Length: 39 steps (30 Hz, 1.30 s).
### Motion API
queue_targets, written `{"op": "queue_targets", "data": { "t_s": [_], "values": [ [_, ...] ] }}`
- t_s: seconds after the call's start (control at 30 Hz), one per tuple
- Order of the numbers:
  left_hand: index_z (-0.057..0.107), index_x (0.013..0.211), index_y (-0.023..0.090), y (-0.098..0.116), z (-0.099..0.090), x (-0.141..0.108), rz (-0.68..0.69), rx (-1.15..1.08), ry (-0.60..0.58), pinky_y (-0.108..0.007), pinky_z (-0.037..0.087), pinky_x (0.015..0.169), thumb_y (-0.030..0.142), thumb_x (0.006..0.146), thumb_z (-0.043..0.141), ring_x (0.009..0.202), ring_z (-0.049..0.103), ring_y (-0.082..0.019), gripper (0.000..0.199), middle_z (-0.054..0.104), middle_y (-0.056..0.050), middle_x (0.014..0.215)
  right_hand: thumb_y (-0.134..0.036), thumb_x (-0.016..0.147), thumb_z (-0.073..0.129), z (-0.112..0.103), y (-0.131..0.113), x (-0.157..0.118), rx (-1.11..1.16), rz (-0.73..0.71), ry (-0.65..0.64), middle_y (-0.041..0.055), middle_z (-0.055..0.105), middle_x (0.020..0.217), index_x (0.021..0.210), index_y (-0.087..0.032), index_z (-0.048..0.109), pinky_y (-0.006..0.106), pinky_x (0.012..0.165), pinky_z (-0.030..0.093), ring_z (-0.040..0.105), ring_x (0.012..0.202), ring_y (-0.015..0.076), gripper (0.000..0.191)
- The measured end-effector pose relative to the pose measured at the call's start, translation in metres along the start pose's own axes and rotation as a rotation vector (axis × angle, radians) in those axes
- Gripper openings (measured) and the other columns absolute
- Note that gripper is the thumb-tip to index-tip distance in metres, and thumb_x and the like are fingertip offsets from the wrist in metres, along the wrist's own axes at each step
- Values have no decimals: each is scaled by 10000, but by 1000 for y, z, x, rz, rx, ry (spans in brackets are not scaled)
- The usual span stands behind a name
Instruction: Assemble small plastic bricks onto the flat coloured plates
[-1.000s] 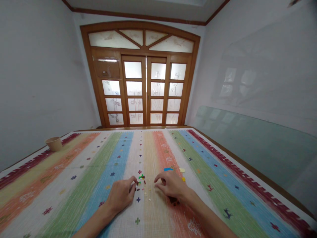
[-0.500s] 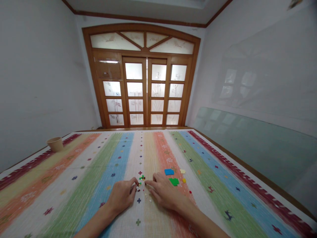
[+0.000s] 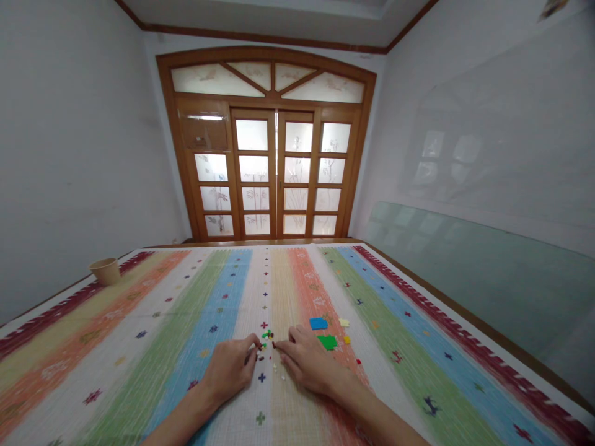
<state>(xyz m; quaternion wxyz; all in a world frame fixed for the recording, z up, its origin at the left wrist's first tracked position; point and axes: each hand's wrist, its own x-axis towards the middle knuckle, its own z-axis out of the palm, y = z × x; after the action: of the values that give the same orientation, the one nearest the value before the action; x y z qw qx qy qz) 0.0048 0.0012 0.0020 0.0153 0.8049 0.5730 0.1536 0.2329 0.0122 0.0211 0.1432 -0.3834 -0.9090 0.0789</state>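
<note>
My left hand (image 3: 232,365) rests on the striped tablecloth, thumb and index finger pinched on a small dark brown toy brick (image 3: 261,346). Opposite it lies my right hand (image 3: 304,359), with index finger and thumb stretched out and apart. Its index fingertip touches a tiny dark piece (image 3: 274,344). Just beyond the fingertips is a small cluster of green, yellow and dark bricks (image 3: 268,334). Another brown brick (image 3: 261,358) lies between the hands, with a few whitish bits (image 3: 275,367) near my right thumb.
Right of my right hand are a blue flat piece (image 3: 318,323), a green flat piece (image 3: 328,342), a pale yellow piece (image 3: 344,322), a yellow piece (image 3: 346,340) and a red one (image 3: 358,361). A tan cup (image 3: 106,271) stands at the table's far left.
The view has shifted very slightly. Both hands keep nearly the same pose, with only small fingertip movement, and the scattered pieces stay where they were.
</note>
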Motion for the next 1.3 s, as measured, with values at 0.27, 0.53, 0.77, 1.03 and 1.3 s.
{"op": "queue_targets", "data": {
  "t_s": [0.27,0.53,0.77,1.03,1.3],
  "values": [
    [657,1011,230,-1,0,0,13,-13,9,-269,425,657,249,939,437,729,693,-205,232,728,-38,757,-273,976,472,3,-2,-1,-10,5,-4,77,575,1044,1248,-245,591,327,854,374,512,992,227,298],
    [660,1000,224,1,-1,0,8,-20,15,-261,427,655,246,940,429,740,694,-203,240,730,-45,761,-285,996,449,3,0,1,-13,17,-1,70,580,1014,1126,-225,647,307,835,373,522,984,207,244],
    [666,1010,229,2,-3,-1,-1,-9,2,-263,432,665,249,931,434,752,695,-204,246,732,-44,768,-239,981,458,6,2,1,8,38,35,66,598,960,1039,-211,687,300,805,365,538,952,202,238],
    [659,1013,225,3,-3,-1,-3,-9,-2,-265,431,664,251,934,433,764,700,-208,241,738,-45,781,-203,953,497,8,3,3,30,84,69,63,632,931,940,-194,691,288,778,365,565,929,196,195],
    [660,1013,233,2,-1,-1,6,7,8,-266,421,656,235,941,444,753,704,-211,227,740,-41,786,-261,910,581,11,0,6,59,255,90,75,672,946,897,-188,704,308,816,380,587,961,223,144]
  ]
}}
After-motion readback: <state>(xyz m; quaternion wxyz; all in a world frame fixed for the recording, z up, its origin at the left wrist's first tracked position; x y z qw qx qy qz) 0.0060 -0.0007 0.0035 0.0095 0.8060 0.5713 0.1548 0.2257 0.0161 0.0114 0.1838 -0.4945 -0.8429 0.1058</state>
